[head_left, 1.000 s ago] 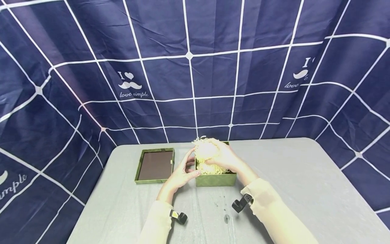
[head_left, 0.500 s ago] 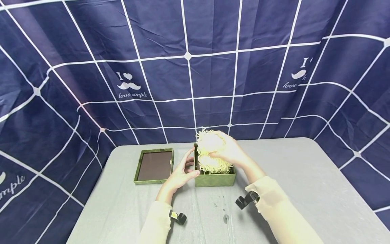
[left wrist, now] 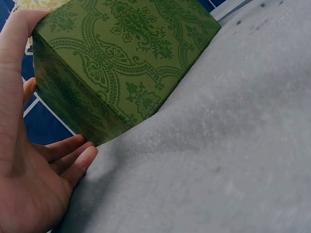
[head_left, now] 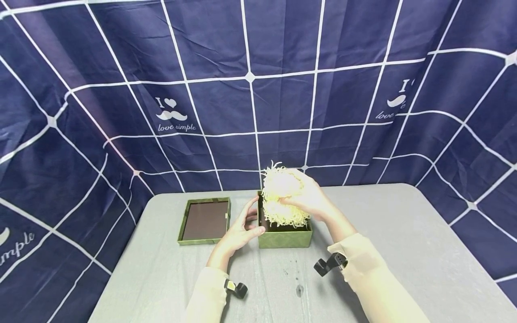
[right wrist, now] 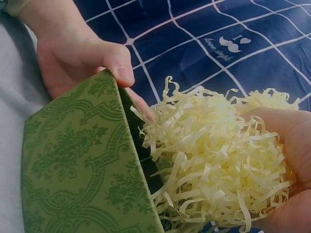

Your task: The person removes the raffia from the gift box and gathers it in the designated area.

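A green patterned box (head_left: pixel 284 240) stands uncovered on the table, its dark inside showing at the left. My left hand (head_left: pixel 239 231) holds it by the left side, thumb at the near corner and fingers along the wall, as the left wrist view also shows. My right hand (head_left: pixel 310 197) grips a big clump of pale yellow shredded paper (head_left: pixel 282 214) over the box. In the right wrist view strands of the shredded paper (right wrist: pixel 209 150) hang at the open mouth of the box (right wrist: pixel 82 160). Part of the right hand's grip is hidden by the paper.
A shallow green lid (head_left: pixel 208 220) with a brown inside lies on the table to the left of the box. The grey table (head_left: pixel 371 224) backs onto a dark blue curtain (head_left: pixel 218 107) with white lines, which also hangs at both sides.
My right hand has lifted the shredded paper up and slightly right, baring more of the box's dark inside. The left hand has stayed at the box's left side.
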Tool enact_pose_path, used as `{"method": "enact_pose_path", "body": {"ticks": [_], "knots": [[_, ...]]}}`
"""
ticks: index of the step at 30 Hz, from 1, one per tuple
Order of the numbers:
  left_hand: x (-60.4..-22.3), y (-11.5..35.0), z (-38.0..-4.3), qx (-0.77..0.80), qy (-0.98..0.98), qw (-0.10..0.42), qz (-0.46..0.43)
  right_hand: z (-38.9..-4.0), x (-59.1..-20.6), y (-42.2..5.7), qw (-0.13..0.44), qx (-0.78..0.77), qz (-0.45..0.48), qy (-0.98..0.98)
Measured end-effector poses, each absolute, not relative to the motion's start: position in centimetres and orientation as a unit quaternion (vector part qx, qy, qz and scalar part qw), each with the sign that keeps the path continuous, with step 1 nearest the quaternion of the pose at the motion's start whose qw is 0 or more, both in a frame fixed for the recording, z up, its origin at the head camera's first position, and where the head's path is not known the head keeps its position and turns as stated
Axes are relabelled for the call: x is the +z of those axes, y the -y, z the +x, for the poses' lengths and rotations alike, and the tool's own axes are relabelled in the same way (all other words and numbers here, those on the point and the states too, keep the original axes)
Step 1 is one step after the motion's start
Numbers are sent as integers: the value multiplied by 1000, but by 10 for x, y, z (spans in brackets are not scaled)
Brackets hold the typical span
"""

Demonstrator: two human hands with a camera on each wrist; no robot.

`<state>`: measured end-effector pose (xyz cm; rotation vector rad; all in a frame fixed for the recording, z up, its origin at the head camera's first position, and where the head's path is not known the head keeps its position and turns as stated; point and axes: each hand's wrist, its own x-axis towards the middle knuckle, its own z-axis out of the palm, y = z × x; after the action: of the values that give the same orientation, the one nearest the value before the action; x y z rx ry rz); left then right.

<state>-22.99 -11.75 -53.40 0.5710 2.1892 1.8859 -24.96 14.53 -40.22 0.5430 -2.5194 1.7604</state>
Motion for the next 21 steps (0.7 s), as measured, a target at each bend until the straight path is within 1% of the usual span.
{"method": "enact_pose_path", "body": {"ticks": [8, 21], "knots": [[-538, 117, -230, 637, -741, 102, 187, -249, -398, -149, 38, 564, 162, 809], [-537, 118, -231, 634, -741, 99, 196, -252, -378, -168, 66, 532, 153, 830]]}}
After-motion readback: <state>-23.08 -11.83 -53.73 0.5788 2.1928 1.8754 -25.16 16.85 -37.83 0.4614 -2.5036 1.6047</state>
